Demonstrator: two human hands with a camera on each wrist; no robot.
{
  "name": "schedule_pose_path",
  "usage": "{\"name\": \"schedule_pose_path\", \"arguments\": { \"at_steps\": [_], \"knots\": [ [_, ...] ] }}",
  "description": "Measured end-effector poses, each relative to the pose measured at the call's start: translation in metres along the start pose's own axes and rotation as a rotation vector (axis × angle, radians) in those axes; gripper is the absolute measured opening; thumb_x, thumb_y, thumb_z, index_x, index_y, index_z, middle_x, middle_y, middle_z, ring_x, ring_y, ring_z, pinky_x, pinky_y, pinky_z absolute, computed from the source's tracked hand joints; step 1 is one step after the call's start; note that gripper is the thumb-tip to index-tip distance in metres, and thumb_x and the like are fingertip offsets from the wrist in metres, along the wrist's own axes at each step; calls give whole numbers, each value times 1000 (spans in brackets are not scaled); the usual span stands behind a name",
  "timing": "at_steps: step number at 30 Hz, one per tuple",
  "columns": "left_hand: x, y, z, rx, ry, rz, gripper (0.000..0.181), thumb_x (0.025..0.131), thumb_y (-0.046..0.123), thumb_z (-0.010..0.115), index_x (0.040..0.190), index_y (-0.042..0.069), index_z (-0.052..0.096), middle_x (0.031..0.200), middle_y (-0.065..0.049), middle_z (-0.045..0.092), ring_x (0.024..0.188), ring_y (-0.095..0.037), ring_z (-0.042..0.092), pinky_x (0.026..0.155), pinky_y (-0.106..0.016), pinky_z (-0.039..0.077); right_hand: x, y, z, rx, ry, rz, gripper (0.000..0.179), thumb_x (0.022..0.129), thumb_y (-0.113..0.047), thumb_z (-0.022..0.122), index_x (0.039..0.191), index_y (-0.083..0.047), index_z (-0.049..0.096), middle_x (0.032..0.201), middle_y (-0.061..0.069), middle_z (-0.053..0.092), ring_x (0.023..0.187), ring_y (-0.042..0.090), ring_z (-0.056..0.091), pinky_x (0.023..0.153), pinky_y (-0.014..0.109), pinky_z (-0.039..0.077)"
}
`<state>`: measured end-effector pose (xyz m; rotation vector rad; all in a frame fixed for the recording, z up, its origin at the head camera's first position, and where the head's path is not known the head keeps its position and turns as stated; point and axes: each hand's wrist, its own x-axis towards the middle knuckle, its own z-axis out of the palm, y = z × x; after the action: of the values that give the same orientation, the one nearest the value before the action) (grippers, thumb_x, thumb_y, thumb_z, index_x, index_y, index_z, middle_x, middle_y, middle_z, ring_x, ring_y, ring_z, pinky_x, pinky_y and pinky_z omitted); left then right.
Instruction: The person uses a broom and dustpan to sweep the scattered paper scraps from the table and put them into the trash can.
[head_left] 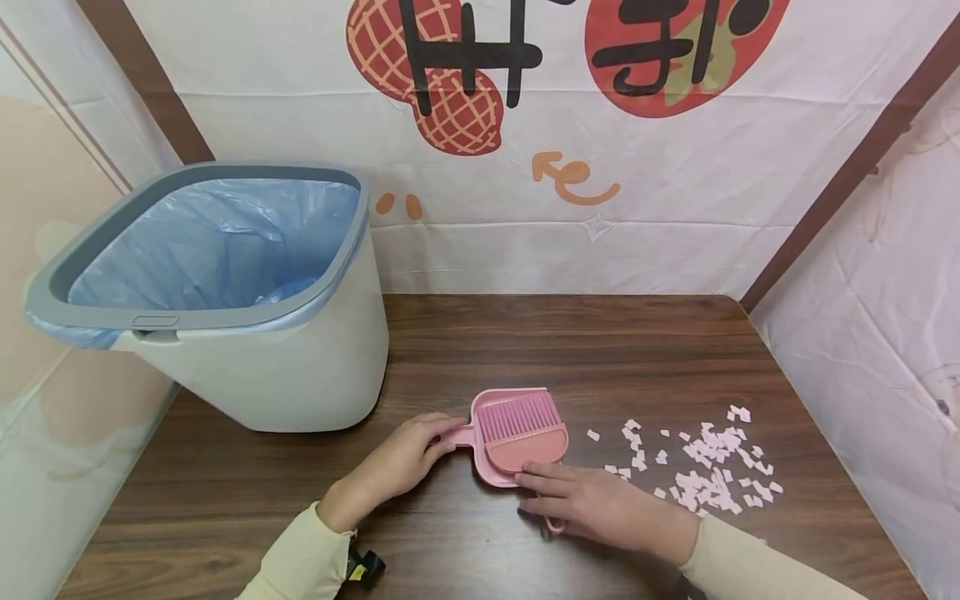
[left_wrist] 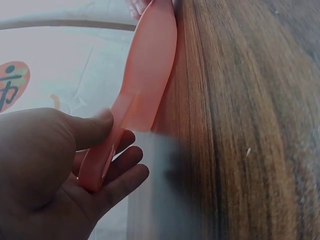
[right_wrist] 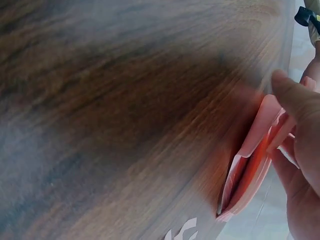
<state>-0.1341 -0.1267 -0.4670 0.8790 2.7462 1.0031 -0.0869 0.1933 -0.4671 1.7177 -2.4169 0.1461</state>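
A pink dustpan [head_left: 495, 477] lies on the table with a pink brush [head_left: 528, 448] resting in it, bristles toward the back. My left hand [head_left: 405, 454] pinches the dustpan's handle; in the left wrist view the thumb lies on one side of this handle [left_wrist: 100, 162] and the fingers on the other. Over the brush's handle is my right hand [head_left: 588, 504], its fingers fairly straight and touching the brush. In the right wrist view the thumb stands away from the brush. Many small white paper scraps [head_left: 712, 446] lie scattered to the right.
A light grey trash bin [head_left: 322, 375] lined with a blue bag [head_left: 217, 225] stands at the back left of the brown wooden table [head_left: 465, 333]. Printed white cloth [head_left: 667, 192] hangs behind the table and at its sides.
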Motion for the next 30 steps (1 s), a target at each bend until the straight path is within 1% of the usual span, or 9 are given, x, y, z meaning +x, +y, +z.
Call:
{"name": "schedule_pose_path", "arguments": {
  "at_steps": [4,6,10,13,15,20,22,26,30],
  "knots": [
    [1,1,-1,8,-9,-14,35,100,6,63,134,-1,64,130,-15,67,126,-32,60,107,-49,44,0,2,-1,18,69,-17,47,93,-31,73,136,-15,65,148,7,56,138,25,51,106,39,46],
    [1,2,-1,16,-10,-14,34,100,6,63,133,-1,64,130,-15,67,126,-32,60,106,-49,45,1,4,-2,26,109,-37,45,95,-30,70,137,-13,64,147,8,57,137,26,52,107,39,46],
    [1,3,-1,19,-3,-8,34,100,6,63,133,-1,64,130,-15,67,125,-32,60,106,-49,45,3,8,-5,53,168,-61,38,106,-31,55,137,-12,63,144,10,59,135,26,54,108,39,44],
    [2,4,-1,18,-3,-7,34,100,6,63,132,-1,64,130,-15,67,125,-32,60,106,-48,45,3,9,-10,68,201,-67,38,110,-33,44,135,-13,64,142,11,60,132,27,56,107,39,46],
    [2,4,-1,15,-7,-13,34,100,7,63,133,-1,64,130,-14,67,126,-32,60,106,-48,45,3,9,-13,76,220,-71,36,110,-31,44,133,-13,66,140,11,62,130,27,58,105,39,47],
    [0,4,-2,17,-6,-17,33,99,6,64,132,0,65,129,-14,67,125,-31,60,106,-48,45,5,10,-18,88,236,-63,29,105,-19,55,131,-10,67,136,10,64,127,25,60,105,36,47],
    [0,4,-2,24,-3,-8,33,99,5,64,131,-1,65,129,-14,68,124,-32,61,105,-49,45,5,11,-20,106,245,-48,30,105,-16,54,131,-8,67,135,10,65,126,24,61,104,35,48],
    [0,5,-2,35,2,8,32,99,5,64,131,-1,66,128,-14,68,123,-32,61,105,-49,46,7,13,-24,199,304,-3,30,105,-14,52,131,-5,65,130,9,68,121,23,64,103,35,49],
    [0,5,-2,39,5,7,33,99,6,64,131,-1,65,128,-14,68,123,-31,61,105,-48,46,10,17,-28,325,380,63,23,106,-13,53,124,-9,67,117,4,71,109,17,67,99,27,50]
  ]
}}
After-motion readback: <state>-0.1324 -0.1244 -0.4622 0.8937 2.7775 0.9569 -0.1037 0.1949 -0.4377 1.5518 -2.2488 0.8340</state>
